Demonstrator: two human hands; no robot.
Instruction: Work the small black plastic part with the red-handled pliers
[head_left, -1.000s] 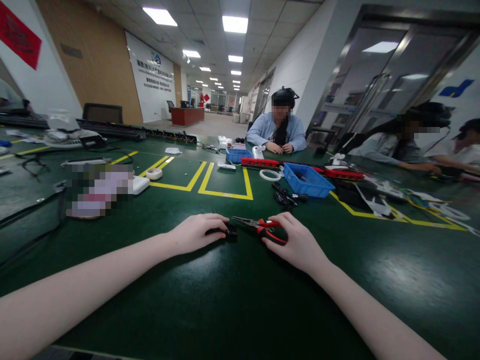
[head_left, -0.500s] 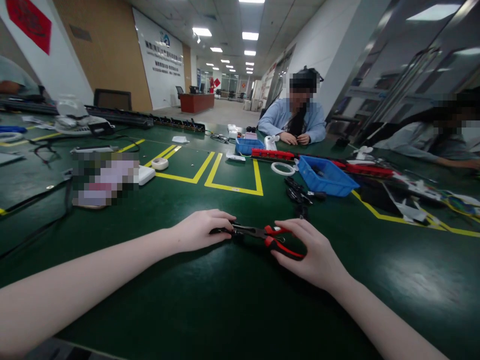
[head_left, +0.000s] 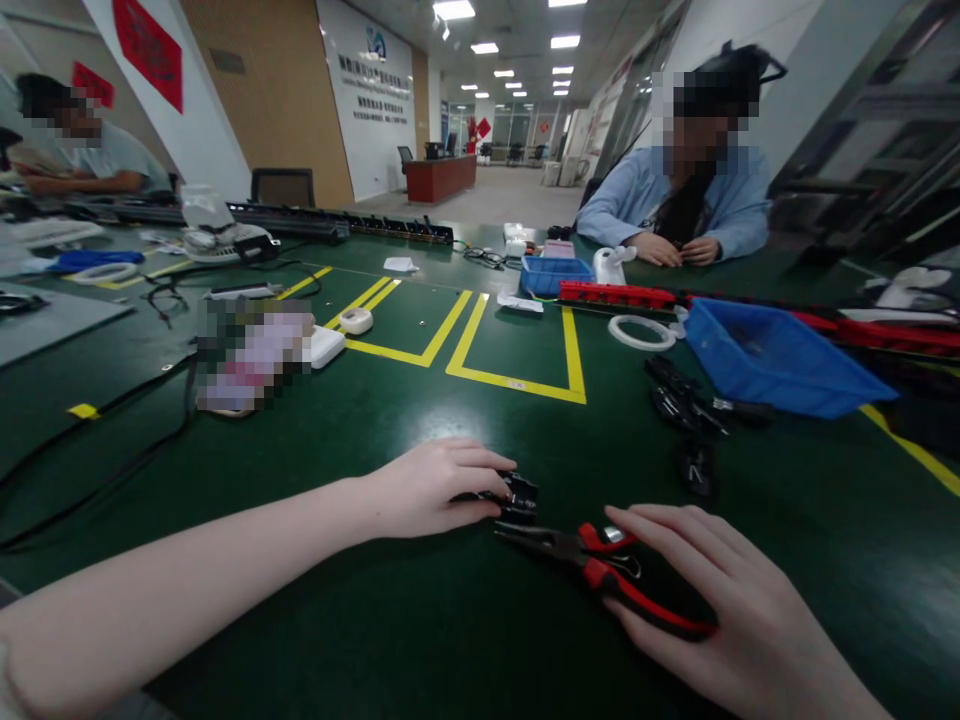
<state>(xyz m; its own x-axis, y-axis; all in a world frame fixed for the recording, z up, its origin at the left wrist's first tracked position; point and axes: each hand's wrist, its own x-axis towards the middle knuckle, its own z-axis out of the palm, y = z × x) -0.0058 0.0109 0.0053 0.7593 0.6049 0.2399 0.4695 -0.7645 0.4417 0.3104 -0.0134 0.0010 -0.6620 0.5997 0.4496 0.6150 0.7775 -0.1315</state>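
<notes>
Between yellow tape (head_left: 514,384) and the near edge of the tabletop (head_left: 405,620), pinching a small black part (head_left: 523,497) in the left hand (head_left: 444,488); holding red-and-black pliers (head_left: 589,562) in the right hand (head_left: 739,595), handles spread, tips just beside the part, near the blue bin (head_left: 780,365).

Gleaming smooth and glossy across the green tabletop (head_left: 420,610), throwing back a soft sheen. Over to the pliers (head_left: 571,548): dull grey metal by the look of the jaws, smooth red and black plastic or rubber along the handles (head_left: 652,604). Dark with small shiny glints on the black piece (head_left: 523,497), too small to read for material. Then to smooth plastic in the blue bin (head_left: 772,365), glossy red on the long strip (head_left: 619,296), flat yellow tape (head_left: 517,385), and soft, creased cloth on the pale blue shirt (head_left: 619,200).
</notes>
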